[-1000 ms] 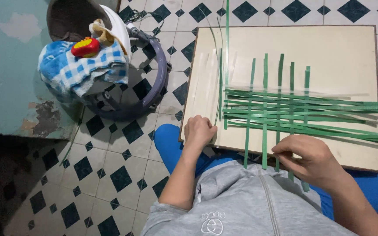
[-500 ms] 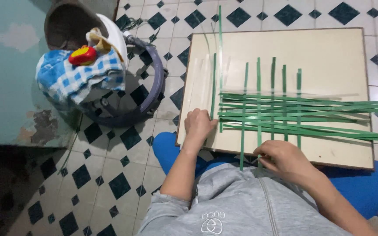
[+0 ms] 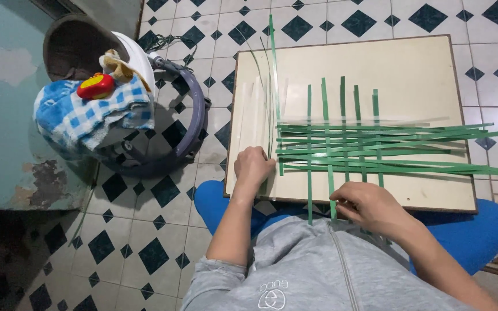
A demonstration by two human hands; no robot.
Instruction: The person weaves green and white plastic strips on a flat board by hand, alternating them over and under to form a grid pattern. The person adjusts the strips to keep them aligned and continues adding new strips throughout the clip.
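Observation:
A pale wooden board point(image 3: 399, 75) rests across my lap. On it lie several green strips point(image 3: 376, 150), long ones running sideways crossed by shorter upright ones in a loose weave. My left hand point(image 3: 253, 167) is curled and presses down at the board's left edge, beside the ends of the sideways strips. My right hand point(image 3: 370, 207) sits at the board's near edge, its fingers pinching the lower end of an upright green strip point(image 3: 326, 138). One long single strip point(image 3: 273, 63) runs up past the board's far edge.
A baby walker point(image 3: 145, 115) stands on the tiled floor at the left, draped with a blue checked cloth point(image 3: 87, 124) and a red toy point(image 3: 95, 86). A teal wall point(image 3: 1, 126) lies further left. My blue trousers point(image 3: 474, 230) show below the board.
My right hand has slid left along the board's near edge to an upright strip. The left hand has stayed at the board's left edge. The view has shifted slightly.

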